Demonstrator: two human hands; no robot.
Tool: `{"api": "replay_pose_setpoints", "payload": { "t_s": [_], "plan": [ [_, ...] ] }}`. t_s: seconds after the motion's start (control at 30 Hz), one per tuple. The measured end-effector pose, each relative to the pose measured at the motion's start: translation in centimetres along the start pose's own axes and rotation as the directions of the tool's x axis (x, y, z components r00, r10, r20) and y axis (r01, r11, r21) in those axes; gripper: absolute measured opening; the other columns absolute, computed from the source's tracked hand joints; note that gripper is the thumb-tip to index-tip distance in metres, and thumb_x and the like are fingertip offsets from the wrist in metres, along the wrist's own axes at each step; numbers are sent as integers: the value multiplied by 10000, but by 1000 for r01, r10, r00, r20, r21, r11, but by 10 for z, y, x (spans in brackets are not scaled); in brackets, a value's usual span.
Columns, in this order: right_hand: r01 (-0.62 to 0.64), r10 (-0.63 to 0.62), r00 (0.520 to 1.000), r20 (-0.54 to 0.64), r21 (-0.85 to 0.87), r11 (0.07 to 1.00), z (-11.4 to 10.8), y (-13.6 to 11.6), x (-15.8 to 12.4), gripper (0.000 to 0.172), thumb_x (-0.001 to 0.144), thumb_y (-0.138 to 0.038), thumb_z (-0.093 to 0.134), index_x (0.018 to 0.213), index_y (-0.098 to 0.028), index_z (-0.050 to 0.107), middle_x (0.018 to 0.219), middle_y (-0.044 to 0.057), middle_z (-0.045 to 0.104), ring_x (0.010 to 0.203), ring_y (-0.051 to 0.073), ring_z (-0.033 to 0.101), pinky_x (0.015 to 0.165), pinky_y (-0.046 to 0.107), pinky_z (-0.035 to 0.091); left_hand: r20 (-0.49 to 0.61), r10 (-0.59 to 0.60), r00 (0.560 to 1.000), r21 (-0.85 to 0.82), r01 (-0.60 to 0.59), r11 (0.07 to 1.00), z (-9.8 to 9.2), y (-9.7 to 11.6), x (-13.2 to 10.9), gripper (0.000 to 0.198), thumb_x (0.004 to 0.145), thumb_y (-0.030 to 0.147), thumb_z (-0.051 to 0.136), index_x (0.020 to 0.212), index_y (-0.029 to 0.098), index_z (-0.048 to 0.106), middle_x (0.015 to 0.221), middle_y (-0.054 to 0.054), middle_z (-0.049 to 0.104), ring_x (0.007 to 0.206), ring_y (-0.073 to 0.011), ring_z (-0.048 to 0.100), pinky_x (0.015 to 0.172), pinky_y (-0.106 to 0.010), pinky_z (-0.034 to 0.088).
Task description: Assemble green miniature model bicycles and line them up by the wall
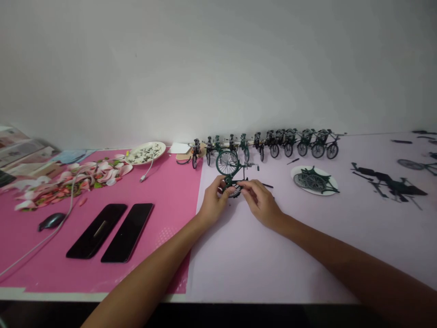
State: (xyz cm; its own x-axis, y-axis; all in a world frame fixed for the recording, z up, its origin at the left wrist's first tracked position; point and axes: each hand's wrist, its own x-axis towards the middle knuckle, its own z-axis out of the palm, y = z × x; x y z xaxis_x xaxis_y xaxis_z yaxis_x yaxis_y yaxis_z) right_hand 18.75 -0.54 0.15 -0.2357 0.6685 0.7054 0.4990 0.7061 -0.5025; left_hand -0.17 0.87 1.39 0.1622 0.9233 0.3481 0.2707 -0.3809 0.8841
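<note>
Both hands meet over a small dark green model bicycle (228, 163) on the lilac part of the table. My left hand (215, 197) has its fingers closed on the near end of the bicycle, by the rear wheel (235, 190). From the other side, the fingertips of my right hand (261, 200) pinch at the same end; any small part between them is too small to make out. The other spoked wheel points away from me, toward the wall. Behind it stands a row of finished-looking model bicycles (289, 142).
Right of my hands, a white plate (296, 169) holds loose wheels and frames. Black model parts (389, 180) lie farther right. On the pink side are two phones (128, 232), a mouse (52, 221), a cable, artificial petals (78, 182) and a plate of small parts (131, 160).
</note>
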Motion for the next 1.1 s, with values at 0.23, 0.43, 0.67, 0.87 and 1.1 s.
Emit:
{"api": "replay_pose_setpoints", "payload": {
  "t_s": [0.23, 0.43, 0.67, 0.87, 1.1],
  "plan": [
    [42, -42, 999, -19, -31, 999, -1, -4, 2, 204, 1048, -210, 505, 1192, -220, 648, 889, 56, 668, 825, 222, 632, 752, 364, 538, 31, 32, 999, 4, -33, 999, 0, -1, 1, 280, 936, 435, 640, 1077, 196, 606, 846, -12, 640, 773, -164, 570, 689, -264, 454],
    [98, -98, 995, 3, -124, 987, -2, -4, 4, 226, 1042, -171, 504, 1200, -229, 654, 911, 62, 699, 823, 225, 631, 748, 370, 529, 37, 31, 999, 8, -31, 999, -1, -2, 0, 263, 937, 426, 636, 1064, 199, 594, 869, -16, 646, 775, -163, 570, 689, -266, 459],
    [162, -158, 987, 37, -241, 957, -3, -6, 5, 250, 1037, -129, 498, 1220, -214, 644, 940, 71, 737, 853, 243, 610, 724, 368, 514, 41, 39, 998, 26, -40, 999, -1, -4, 1, 213, 947, 405, 616, 1006, 203, 591, 852, -8, 614, 761, -158, 550, 668, -264, 446],
    [195, -187, 981, 56, -307, 932, -2, -10, 3, 246, 1043, -132, 498, 1234, -201, 637, 935, 64, 743, 864, 236, 619, 678, 348, 492, 59, 54, 997, 6, -55, 998, -1, -4, 0, 197, 951, 394, 613, 1000, 208, 573, 831, 3, 581, 771, -160, 535, 695, -273, 452],
    [215, -206, 977, 64, -325, 921, -3, -10, 3, 253, 1031, -118, 495, 1222, -193, 642, 895, 64, 731, 858, 242, 615, 683, 349, 489, 67, 84, 994, 19, -86, 996, 1, -7, -1, 216, 968, 416, 602, 981, 203, 566, 828, 1, 571, 773, -160, 531, 744, -291, 459]
  ]
}}
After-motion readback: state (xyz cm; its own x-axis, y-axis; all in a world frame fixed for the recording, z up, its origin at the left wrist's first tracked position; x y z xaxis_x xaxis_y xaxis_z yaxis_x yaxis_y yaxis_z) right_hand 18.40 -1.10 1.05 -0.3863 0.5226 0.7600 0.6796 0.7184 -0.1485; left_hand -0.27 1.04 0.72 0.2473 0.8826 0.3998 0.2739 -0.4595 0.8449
